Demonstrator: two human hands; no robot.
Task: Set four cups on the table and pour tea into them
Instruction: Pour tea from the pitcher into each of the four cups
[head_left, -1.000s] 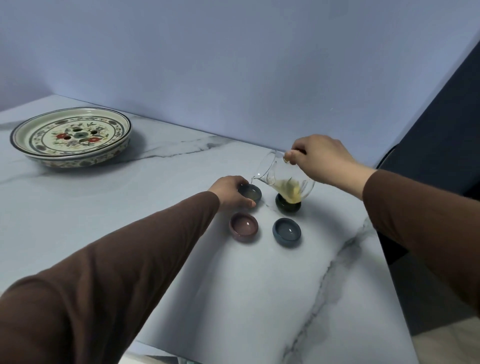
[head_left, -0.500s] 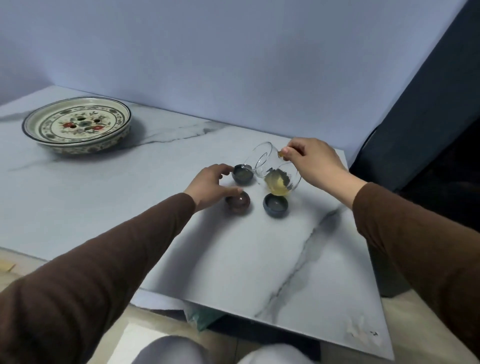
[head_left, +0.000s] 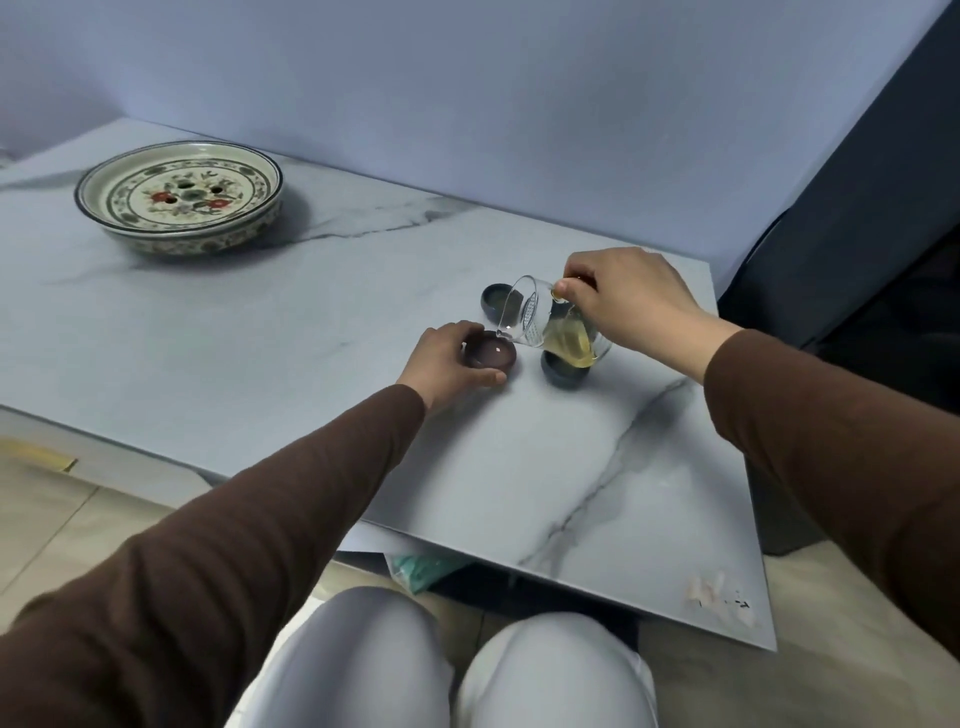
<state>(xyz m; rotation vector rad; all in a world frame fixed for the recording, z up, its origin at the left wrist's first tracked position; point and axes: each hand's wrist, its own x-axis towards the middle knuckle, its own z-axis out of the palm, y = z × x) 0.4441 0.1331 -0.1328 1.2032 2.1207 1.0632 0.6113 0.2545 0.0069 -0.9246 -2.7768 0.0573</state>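
Observation:
My left hand (head_left: 441, 358) wraps around a small brown-purple cup (head_left: 491, 352) standing on the marble table (head_left: 260, 338). My right hand (head_left: 628, 301) holds a clear glass pitcher (head_left: 550, 327) by its handle, tilted left, its spout right over the brown cup. Yellow tea sits low in the pitcher. A dark blue-grey cup (head_left: 494, 299) stands behind the pitcher. Another dark blue cup (head_left: 563, 371) stands under the pitcher's belly, partly hidden by it. A fourth cup is not visible; the pitcher and my right hand cover that spot.
A large floral ceramic tea tray (head_left: 179, 197) sits at the table's far left. The table's near edge runs diagonally above my knees (head_left: 457, 670). A dark chair or panel (head_left: 857, 234) stands to the right. A blue wall rises behind.
My left hand moved from the rear dark cup to the brown cup and closed around it. The pitcher's spout shifted from the rear cup to above the brown cup. The camera pulled back.

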